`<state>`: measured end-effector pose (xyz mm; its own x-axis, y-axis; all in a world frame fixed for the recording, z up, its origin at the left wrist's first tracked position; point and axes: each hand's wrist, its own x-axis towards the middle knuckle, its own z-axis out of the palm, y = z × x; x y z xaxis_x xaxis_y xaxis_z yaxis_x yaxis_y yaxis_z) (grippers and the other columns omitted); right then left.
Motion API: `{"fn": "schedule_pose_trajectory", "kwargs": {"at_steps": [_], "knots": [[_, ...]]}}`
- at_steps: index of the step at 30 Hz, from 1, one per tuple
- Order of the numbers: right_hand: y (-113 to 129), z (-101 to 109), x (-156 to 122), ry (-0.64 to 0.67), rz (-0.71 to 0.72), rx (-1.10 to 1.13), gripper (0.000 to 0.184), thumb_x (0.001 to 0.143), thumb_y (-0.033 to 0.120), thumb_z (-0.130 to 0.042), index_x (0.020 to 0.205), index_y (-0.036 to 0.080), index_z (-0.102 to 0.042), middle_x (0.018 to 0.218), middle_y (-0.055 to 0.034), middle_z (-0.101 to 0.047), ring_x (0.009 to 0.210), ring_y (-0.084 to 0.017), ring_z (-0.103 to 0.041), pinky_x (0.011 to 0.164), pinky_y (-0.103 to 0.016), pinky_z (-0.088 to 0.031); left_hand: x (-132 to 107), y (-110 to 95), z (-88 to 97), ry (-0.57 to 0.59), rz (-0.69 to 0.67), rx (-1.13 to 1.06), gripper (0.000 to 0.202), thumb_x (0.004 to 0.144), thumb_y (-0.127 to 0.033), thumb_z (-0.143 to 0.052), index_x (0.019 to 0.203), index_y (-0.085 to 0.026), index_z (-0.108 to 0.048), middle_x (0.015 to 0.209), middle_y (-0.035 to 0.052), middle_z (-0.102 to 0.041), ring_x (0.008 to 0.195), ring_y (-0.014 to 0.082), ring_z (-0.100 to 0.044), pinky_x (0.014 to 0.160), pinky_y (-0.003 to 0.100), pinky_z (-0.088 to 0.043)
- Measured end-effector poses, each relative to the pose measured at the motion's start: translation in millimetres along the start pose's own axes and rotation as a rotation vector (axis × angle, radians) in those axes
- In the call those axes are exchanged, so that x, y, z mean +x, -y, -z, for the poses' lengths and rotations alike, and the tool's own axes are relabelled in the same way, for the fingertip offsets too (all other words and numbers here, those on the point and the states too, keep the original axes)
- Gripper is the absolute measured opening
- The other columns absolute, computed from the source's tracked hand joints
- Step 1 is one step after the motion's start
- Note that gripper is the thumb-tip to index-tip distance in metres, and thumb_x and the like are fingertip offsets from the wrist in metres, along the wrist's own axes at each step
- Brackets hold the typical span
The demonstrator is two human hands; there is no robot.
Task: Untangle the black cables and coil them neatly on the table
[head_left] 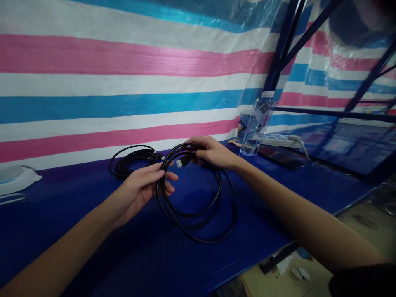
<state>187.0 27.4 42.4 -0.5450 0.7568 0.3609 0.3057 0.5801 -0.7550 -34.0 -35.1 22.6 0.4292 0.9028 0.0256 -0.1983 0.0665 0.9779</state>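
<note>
A black cable (232, 206) hangs in loose loops between my two hands, above the blue tabletop. My right hand (213, 152) is closed around the top of the loops and the cable's plug (185, 161), which has a pale end pointing left. At the left side of the loops, my left hand (151, 179) pinches the strands between thumb and fingers, its lower fingers loosely curled. Just behind my left hand, a second coiled black cable (116, 165) lies on the table near the striped sheet.
Standing at the back right are a clear plastic bottle (252, 136) and a cup (242, 128). Beside them lie a white power strip (278, 140) with a plug and a dark phone (281, 157). A white object (18, 181) sits at far left. Blue metal frame bars (275, 70) rise at right.
</note>
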Motion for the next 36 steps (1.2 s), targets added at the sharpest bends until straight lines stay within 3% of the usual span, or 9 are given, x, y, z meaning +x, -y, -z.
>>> {"fn": "schedule_pose_trajectory", "kwargs": {"at_steps": [3,9,13,16,19,24,29,32,36], "knots": [[-4,1,1,0.001,-0.033,0.034,0.043,0.066,0.005,-0.041,0.105,0.013,-0.057,0.093,-0.0072,-0.062,0.067,-0.011,-0.057,0.056,-0.021,-0.046,1,2,4.8,0.021,0.013,0.107,0.033,0.074,-0.022,-0.068,0.106,-0.017,-0.062,0.090,0.0033,-0.065,0.068,0.0101,-0.060,0.061,0.018,-0.049],[4,1,-2,0.024,-0.059,-0.188,0.036,0.072,0.009,-0.043,0.103,0.013,-0.060,0.083,-0.0032,-0.061,0.059,-0.008,-0.048,0.055,-0.021,-0.039,7,14,5.9,-0.232,-0.075,0.584,0.033,0.076,-0.031,-0.063,0.104,-0.017,-0.057,0.091,0.0061,-0.066,0.056,0.0130,-0.060,0.050,0.023,-0.048],[11,8,-5,0.063,-0.098,-0.230,0.030,0.082,0.022,-0.051,0.110,0.013,-0.058,0.096,-0.0061,-0.062,0.070,-0.010,-0.053,0.063,-0.022,-0.043,8,19,5.7,-0.387,-0.138,0.869,0.025,0.080,-0.033,-0.054,0.102,-0.020,-0.054,0.083,0.0038,-0.066,0.044,0.0127,-0.056,0.041,0.024,-0.043],[11,11,-7,0.182,-0.156,-0.132,0.037,0.087,0.041,-0.051,0.112,0.014,-0.055,0.102,-0.0073,-0.060,0.079,-0.011,-0.054,0.063,-0.020,-0.046,10,20,6.9,-0.420,-0.166,0.722,0.017,0.081,-0.029,-0.050,0.095,-0.020,-0.048,0.083,0.0016,-0.062,0.043,0.0113,-0.056,0.040,0.024,-0.045],[6,10,-8,0.286,-0.297,0.080,0.043,0.087,0.053,-0.045,0.109,0.017,-0.052,0.093,-0.0052,-0.057,0.063,-0.009,-0.052,0.047,-0.019,-0.045,11,20,6.1,-0.475,-0.182,0.453,0.014,0.080,-0.026,-0.051,0.090,-0.020,-0.044,0.078,-0.0022,-0.053,0.042,0.0084,-0.052,0.037,0.023,-0.046],[-2,7,-8,0.332,-0.452,0.245,0.051,0.084,0.062,-0.042,0.105,0.017,-0.052,0.061,0.0046,-0.044,0.041,-0.004,-0.037,0.039,-0.021,-0.046,8,15,2.3,-0.501,-0.260,0.222,0.012,0.078,-0.020,-0.053,0.087,-0.021,-0.045,0.074,-0.0047,-0.048,0.034,0.0004,-0.027,0.028,0.013,-0.023],[1,14,-11,0.565,-0.448,-0.012,0.064,0.068,0.043,-0.073,0.118,0.015,-0.045,0.078,0.0002,-0.057,0.057,-0.010,-0.057,0.048,-0.023,-0.053,8,13,2.8,-0.537,-0.285,0.291,0.013,0.080,-0.029,-0.055,0.085,-0.022,-0.045,0.070,-0.0053,-0.048,0.033,0.0019,-0.025,0.028,0.015,-0.023],[1,19,-14,0.763,-0.544,-0.058,0.072,0.069,0.031,-0.073,0.128,0.011,-0.037,0.066,0.0012,-0.058,0.054,-0.013,-0.059,0.049,-0.024,-0.052,10,14,7.3,-0.563,-0.250,0.482,0.018,0.082,-0.040,-0.051,0.088,-0.024,-0.045,0.062,-0.0064,-0.048,0.033,0.0061,-0.032,0.030,0.018,-0.027],[-1,33,-17,0.664,-0.572,-0.056,0.079,0.075,0.019,-0.062,0.141,0.013,-0.020,0.059,0.0043,-0.057,0.046,-0.013,-0.057,0.042,-0.023,-0.047,10,14,19.0,-0.430,-0.070,1.027,0.027,0.085,-0.043,-0.042,0.071,-0.021,-0.051,0.051,-0.0024,-0.049,0.042,0.0132,-0.047,0.042,0.023,-0.032]]}}
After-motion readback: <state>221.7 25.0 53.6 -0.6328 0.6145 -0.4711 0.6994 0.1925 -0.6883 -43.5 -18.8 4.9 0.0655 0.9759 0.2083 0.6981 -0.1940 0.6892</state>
